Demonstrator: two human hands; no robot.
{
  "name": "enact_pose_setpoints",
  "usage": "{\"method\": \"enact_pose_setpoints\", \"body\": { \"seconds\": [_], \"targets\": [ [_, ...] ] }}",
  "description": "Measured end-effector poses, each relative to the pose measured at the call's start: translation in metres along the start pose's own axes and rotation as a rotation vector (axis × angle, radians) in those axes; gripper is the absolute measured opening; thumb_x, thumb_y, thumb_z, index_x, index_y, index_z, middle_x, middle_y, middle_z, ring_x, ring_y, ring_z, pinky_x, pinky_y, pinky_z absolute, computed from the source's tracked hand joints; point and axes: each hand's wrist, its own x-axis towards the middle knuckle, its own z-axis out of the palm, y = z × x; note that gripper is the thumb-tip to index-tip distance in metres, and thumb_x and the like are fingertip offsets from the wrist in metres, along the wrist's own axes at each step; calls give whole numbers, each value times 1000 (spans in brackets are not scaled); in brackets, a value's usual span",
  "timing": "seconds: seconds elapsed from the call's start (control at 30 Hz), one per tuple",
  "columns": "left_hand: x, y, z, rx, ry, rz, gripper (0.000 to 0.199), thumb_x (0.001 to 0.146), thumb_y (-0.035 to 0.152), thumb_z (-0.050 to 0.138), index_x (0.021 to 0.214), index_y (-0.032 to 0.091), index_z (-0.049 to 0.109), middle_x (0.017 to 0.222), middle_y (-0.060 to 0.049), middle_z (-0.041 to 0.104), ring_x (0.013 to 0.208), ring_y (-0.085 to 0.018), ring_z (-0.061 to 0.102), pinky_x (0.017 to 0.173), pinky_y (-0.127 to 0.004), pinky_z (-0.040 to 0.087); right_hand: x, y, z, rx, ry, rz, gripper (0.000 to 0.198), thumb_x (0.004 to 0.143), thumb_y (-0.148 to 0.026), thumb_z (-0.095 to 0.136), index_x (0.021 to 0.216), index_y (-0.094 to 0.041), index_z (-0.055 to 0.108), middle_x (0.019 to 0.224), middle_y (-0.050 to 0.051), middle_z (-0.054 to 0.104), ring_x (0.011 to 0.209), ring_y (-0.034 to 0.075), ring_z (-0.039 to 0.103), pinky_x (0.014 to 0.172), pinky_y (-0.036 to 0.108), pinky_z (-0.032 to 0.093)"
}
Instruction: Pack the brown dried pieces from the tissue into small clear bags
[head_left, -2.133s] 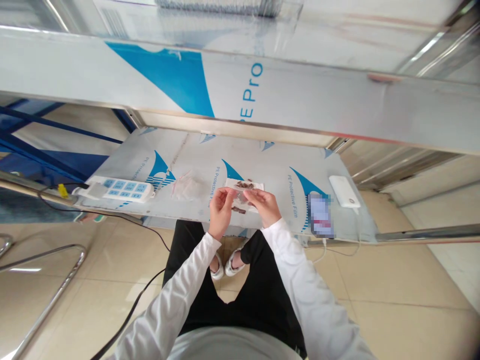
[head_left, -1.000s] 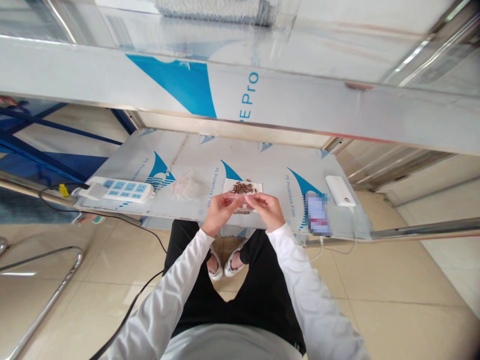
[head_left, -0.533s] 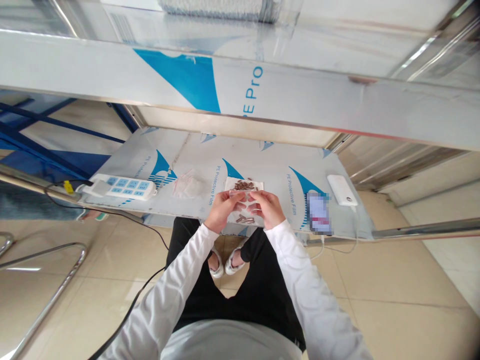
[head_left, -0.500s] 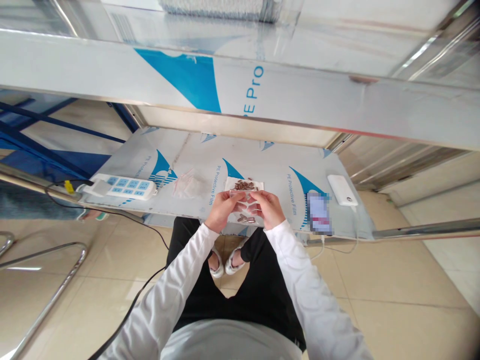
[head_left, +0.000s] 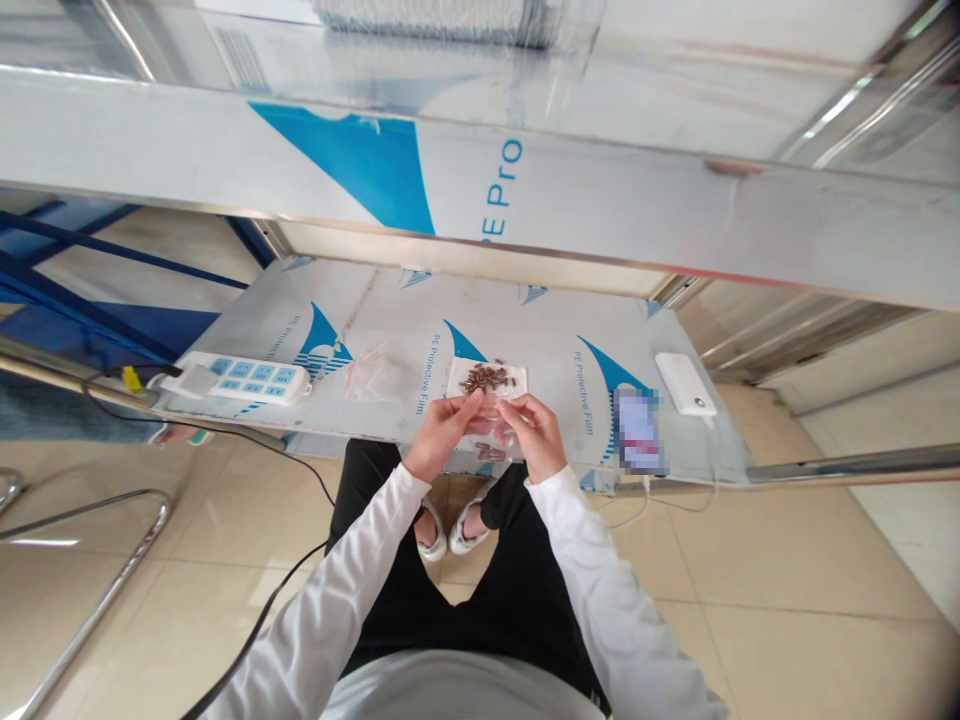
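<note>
Just beyond the fingertips, nearer the left hand (head_left: 441,432): one heap of brown pieces (head_left: 487,379), too many to count, on one white sheet (head_left: 454,371). Pinched at the top by left and right hand (head_left: 537,430): one clear bag (head_left: 493,437), upper edge crosswise, lower end lapward; a few more pieces (head_left: 490,453), apparently inside, number unclear. Leftward: one plastic bundle (head_left: 375,372), one power strip (head_left: 251,380). Rightward: one phone (head_left: 638,432), one white power bank (head_left: 685,384).

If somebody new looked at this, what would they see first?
Probably the big blue shape on the upper panel. Then the left hand and right hand, pinching a small clear bag with brown pieces inside, on the near side of a brown pile on white paper.
</note>
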Motion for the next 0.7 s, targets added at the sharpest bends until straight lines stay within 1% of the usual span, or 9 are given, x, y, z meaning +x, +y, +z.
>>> {"method": "enact_pose_setpoints", "body": {
  "seconds": [0.07, 0.17, 0.23, 0.3, 0.37, 0.47, 0.57, 0.63, 0.7],
  "targets": [
    [-6, -6, -4, 75, 3, 23, 40, 77, 50, 62, 76, 11, 72, 70, -7, 72, 60, -16, 67, 67, -29, 55, -5, 7, -5, -25, -33, -31, 31, 67, -46, 74, 73, -19, 59, 69, -1, 67, 53, 12, 61, 48, 22, 50],
    [-14, -18, -8, 278, 84, 95, 40, 79, 51, 60, 68, 13, 71, 63, -4, 70, 59, -18, 66, 63, -29, 54, -16, 18, -12, -91, -107, -20, 30, 70, -45, 72, 83, -19, 65, 80, 3, 70, 67, 17, 67, 64, 28, 55],
    [-18, -24, -8, 344, 57, 102, 41, 81, 51, 57, 70, 15, 72, 66, -4, 72, 62, -19, 67, 65, -29, 54, -24, 22, -17, -125, -120, -3, 29, 72, -44, 72, 84, -19, 66, 83, 5, 72, 73, 18, 68, 70, 30, 56],
    [-22, -28, -8, 375, 18, 97, 41, 82, 51, 55, 72, 16, 73, 69, -4, 73, 64, -20, 68, 66, -30, 54, -30, 23, -21, -145, -131, 28, 29, 73, -45, 71, 83, -19, 66, 83, 5, 72, 72, 19, 69, 67, 30, 56],
    [-26, -29, -9, 414, 15, 104, 39, 82, 50, 56, 71, 16, 73, 67, -4, 73, 65, -20, 68, 65, -28, 53, -32, 20, -28, -161, -132, 58, 31, 72, -47, 71, 83, -19, 66, 81, 5, 71, 66, 19, 68, 58, 29, 56],
    [-27, -28, -18, 406, 62, 116, 38, 81, 50, 57, 74, 15, 73, 70, -6, 73, 64, -19, 68, 64, -27, 53, -21, 12, -48, -189, -28, 58, 36, 68, -49, 73, 84, -18, 66, 80, 5, 71, 54, 17, 65, 46, 26, 52],
    [-22, -26, -42, 388, 184, 120, 43, 82, 53, 54, 79, 13, 72, 76, -9, 74, 63, -18, 68, 64, -27, 53, 9, 9, -80, -212, 129, 31, 45, 63, -52, 76, 89, -17, 66, 84, 8, 72, 51, 16, 64, 45, 27, 52],
    [-17, -23, -64, 506, 305, 126, 47, 83, 55, 50, 80, 13, 71, 76, -11, 74, 63, -17, 68, 62, -27, 52, 37, 10, -103, -288, 227, 13, 52, 58, -56, 76, 89, -15, 66, 83, 10, 72, 51, 17, 64, 47, 30, 54],
    [-10, -17, -89, 716, 424, 136, 47, 85, 54, 46, 82, 14, 70, 77, -10, 74, 65, -17, 68, 63, -27, 51, 66, 11, -124, -441, 344, 0, 55, 56, -60, 74, 85, -13, 66, 77, 13, 71, 52, 20, 65, 49, 34, 55]
  ]
}}
